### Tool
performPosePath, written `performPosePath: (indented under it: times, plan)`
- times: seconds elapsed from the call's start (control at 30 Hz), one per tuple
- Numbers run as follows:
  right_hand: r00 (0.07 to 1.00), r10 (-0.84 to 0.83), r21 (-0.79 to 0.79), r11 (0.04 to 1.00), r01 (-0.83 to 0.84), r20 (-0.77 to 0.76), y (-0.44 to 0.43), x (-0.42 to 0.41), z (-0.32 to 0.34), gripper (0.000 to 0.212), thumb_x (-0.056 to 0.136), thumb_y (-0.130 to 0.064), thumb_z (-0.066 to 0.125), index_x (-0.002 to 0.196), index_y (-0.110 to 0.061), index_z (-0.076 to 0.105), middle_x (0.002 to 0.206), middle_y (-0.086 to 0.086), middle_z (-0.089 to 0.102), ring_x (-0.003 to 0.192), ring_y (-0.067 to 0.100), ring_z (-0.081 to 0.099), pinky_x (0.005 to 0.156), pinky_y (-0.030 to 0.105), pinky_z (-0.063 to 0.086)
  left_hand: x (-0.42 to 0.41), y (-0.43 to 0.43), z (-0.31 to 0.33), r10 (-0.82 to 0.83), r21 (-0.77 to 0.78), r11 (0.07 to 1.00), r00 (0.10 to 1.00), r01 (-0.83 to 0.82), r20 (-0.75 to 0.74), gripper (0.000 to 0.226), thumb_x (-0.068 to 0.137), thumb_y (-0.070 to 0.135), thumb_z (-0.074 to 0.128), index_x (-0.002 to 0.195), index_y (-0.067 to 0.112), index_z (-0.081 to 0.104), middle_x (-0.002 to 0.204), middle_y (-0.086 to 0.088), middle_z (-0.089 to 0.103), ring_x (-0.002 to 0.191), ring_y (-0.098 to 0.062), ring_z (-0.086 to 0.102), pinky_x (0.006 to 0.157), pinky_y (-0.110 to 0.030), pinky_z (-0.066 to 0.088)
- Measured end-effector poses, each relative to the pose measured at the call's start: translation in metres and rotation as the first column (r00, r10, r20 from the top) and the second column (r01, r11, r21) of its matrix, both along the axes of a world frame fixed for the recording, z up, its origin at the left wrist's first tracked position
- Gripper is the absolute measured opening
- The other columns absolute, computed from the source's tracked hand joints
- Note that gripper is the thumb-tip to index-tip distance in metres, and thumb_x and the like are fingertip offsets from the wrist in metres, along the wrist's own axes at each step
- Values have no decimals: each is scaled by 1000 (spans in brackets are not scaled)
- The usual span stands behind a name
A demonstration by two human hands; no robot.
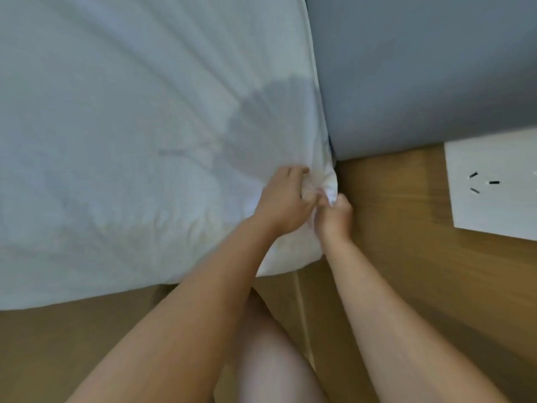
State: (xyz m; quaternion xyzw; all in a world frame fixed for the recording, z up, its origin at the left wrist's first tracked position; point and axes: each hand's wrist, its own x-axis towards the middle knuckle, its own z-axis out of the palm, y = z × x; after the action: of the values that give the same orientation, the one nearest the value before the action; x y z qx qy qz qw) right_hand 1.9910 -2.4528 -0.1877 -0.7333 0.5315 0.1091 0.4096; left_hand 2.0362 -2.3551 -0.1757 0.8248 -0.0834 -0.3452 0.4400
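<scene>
Two hands work one white bed sheet [116,141] at its near corner, at the bed's edge between a grey-blue padded headboard [421,68] and a wood panel [392,222]. The sheet is creased, its folds radiating toward that corner, with one darker grey patch. The left hand [283,199] bunches the corner cloth in curled fingers; the right hand [334,216] pinches the same bunch from beside it. One white socket plate [494,205], cut off at the right, shows three slots. Fingertips are partly buried in cloth; the view is blurred.
</scene>
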Motion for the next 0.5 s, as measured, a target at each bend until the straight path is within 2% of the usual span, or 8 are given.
performPosePath:
  times: [0.1,0.17,0.2,0.27,0.3,0.33,0.43,0.5]
  plan:
    - [998,20,30,999,-18,-52,10,-27,-10,26,91,-35,56,105,-13,54,104,6,60,94,23,58,79,34,46,-34,44,-6,253,-19,967,963,-255,-88,35,90,18,56,124,11,53,117,-4,56,108,-17,52,90,-22,37]
    - [995,-15,152,988,30,-99,24,-41,-12,42,91,-37,56,123,-13,47,119,2,54,104,20,52,89,34,43,-51,80,-9,383,42,923,905,-382,-184,20,90,13,54,108,13,62,104,1,60,96,-13,54,78,-14,35]
    - [990,-63,251,964,93,-125,34,-45,-12,50,92,-40,55,132,-13,41,121,-1,49,107,18,48,90,32,39,-59,99,-13,437,79,899,866,-431,-242,13,90,13,54,96,13,65,96,2,62,92,-14,55,73,-16,35]
    - [970,-191,422,875,238,-152,58,-49,-15,64,91,-45,54,144,-19,28,131,-3,44,114,17,44,96,34,37,-73,141,-19,598,164,798,724,-580,-346,19,91,15,54,75,14,65,82,1,64,89,-20,60,66,-25,38]
    - [957,-247,459,839,291,-155,71,-50,-18,69,89,-47,55,146,-24,23,137,-4,42,116,17,44,100,36,38,-80,162,-20,678,209,727,633,-654,-374,22,91,19,55,71,15,64,79,1,65,87,-21,61,64,-26,40]
    - [939,-306,484,806,342,-155,84,-50,-22,72,88,-49,56,146,-26,21,139,-3,42,115,17,45,100,37,39,-86,181,-21,742,254,660,561,-707,-367,24,91,26,56,70,16,64,78,0,66,85,-21,62,65,-27,42]
    - [868,-446,570,664,484,-217,125,-52,-31,72,85,-59,55,144,-27,30,138,-2,48,115,18,49,94,35,42,-97,219,-32,849,366,523,436,-770,-298,42,89,54,50,79,15,64,86,2,66,84,-17,59,77,-35,44]
    - [842,-465,622,581,524,-275,148,-57,-40,77,79,-71,52,141,-27,38,139,1,47,124,21,46,96,38,42,-95,231,-39,898,411,384,231,-827,-374,64,82,71,43,108,15,61,109,2,62,96,-14,57,84,-37,42]
